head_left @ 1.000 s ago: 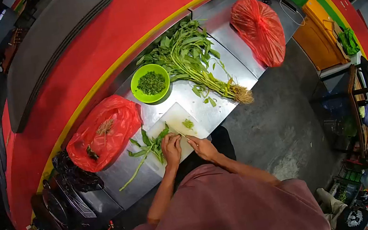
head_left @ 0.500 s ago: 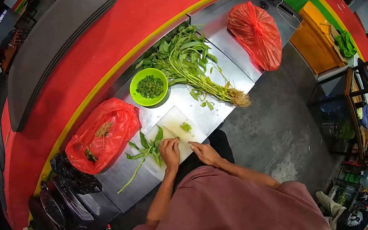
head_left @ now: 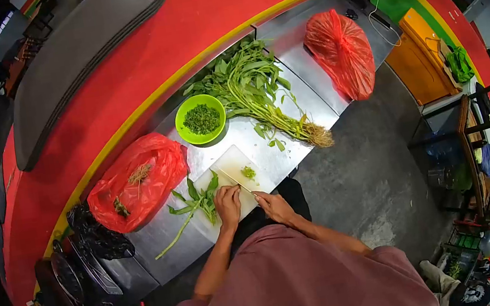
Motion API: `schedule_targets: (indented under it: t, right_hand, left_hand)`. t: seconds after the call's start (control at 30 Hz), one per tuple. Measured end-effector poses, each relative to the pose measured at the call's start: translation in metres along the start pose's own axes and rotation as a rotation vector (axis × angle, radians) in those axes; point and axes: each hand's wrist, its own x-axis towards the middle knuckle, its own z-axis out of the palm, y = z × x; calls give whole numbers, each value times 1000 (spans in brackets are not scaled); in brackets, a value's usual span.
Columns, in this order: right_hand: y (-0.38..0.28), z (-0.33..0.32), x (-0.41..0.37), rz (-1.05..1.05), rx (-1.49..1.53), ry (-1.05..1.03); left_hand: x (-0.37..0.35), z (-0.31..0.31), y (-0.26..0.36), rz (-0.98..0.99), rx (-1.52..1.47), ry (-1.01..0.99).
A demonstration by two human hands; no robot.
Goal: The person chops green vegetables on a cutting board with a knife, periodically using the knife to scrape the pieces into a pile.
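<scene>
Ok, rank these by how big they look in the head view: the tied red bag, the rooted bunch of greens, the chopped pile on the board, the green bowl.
1. Rooted bunch of greens
2. Tied red bag
3. Green bowl
4. Chopped pile

The cutting board [head_left: 232, 157] is white, the leafy sprig [head_left: 205, 204] green, the bowl [head_left: 204, 139] lime green. Red colours the left bag [head_left: 158, 188], right bag [head_left: 341, 53] and yellow-striped wall [head_left: 144, 73].
</scene>
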Motion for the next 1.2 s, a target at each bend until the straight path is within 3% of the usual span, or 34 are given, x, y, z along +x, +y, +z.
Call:
schedule_targets:
  t: [0.17, 0.5, 0.83, 0.97, 1.2]
  right_hand:
    - [-14, -10, -1, 62, -55, -61]
    - [0, -6, 0, -68, 27, 40]
    - [-2, -18, 2, 42, -96, 1]
    - [7, -27, 13, -25, -83, 87]
    - [7, -33, 10, -41, -130, -25]
  left_hand:
    - [-2, 0, 1, 15, 10, 20]
    - [6, -4, 1, 67, 1, -21]
    - [3, 0, -2, 53, 30, 9]
    - [4, 4, 2, 40, 62, 19]
    - [13, 8, 11, 10, 37, -38]
